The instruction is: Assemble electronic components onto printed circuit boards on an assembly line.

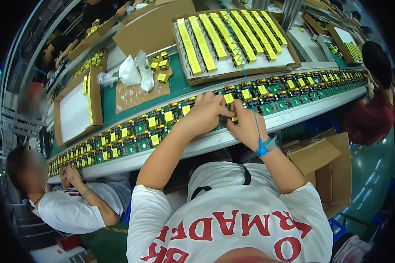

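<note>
Over a row of green circuit boards (pixel 271 106) on the rail, my two hands meet in front of me. My right hand (pixel 246 127) is closed, pinching a yellow transformer (pixel 234 119) low over a board. From the left, my left hand (pixel 206 115) reaches to the same spot, its index fingertip at the transformer. Its other fingers are curled, and what lies under them is hidden. Just beyond the fingertips another yellow transformer (pixel 228 98) sits on a board. A blue wrist strap (pixel 263 147) with a coiled cord is on my right wrist.
Behind the rail stands a box (pixel 193 80) with rows of yellow transformers. Left of it lie plastic bags (pixel 130 72) and loose transformers on cardboard (pixel 159 90), then another box (pixel 57 115). Co-workers sit at both sides. An opened carton (pixel 333 168) stands at my right.
</note>
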Demonstrator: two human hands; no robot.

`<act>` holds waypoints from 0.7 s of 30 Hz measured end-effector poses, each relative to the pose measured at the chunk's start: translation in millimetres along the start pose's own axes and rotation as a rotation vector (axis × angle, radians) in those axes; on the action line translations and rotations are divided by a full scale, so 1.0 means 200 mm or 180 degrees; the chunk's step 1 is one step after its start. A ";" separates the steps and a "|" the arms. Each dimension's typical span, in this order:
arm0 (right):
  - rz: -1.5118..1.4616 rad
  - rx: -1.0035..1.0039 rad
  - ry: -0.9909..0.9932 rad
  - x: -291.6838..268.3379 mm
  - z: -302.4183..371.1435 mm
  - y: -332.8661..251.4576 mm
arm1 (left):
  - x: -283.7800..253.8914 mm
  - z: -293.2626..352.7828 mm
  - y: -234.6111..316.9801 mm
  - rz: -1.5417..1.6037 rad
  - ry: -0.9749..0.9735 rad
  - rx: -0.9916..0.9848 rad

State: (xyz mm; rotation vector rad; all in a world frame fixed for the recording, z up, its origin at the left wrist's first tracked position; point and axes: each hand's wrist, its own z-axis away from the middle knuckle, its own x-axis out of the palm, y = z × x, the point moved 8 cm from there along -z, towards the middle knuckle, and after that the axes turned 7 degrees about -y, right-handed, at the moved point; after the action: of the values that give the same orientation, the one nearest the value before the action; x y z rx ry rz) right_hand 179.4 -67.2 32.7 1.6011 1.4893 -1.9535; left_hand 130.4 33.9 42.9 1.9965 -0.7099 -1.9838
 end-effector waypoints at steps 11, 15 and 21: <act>0.0054 -0.0310 -0.0017 0.00 -0.01 -0.04 | -0.01 0.00 -0.02 0.0020 -0.0018 -0.0096; 0.0269 -0.0409 -0.0004 -0.01 -0.01 -0.06 | -0.01 0.00 -0.02 0.0033 -0.0076 -0.0118; 0.0386 -0.0481 0.0203 -0.01 -0.02 -0.08 | -0.01 0.00 -0.01 0.0135 -0.0124 -0.0206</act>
State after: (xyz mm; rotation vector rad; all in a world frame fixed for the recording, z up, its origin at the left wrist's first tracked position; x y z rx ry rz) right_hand 171.5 -57.0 44.2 1.6603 1.4866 -1.6985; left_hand 131.0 37.5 43.5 1.8954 -0.6817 -2.0005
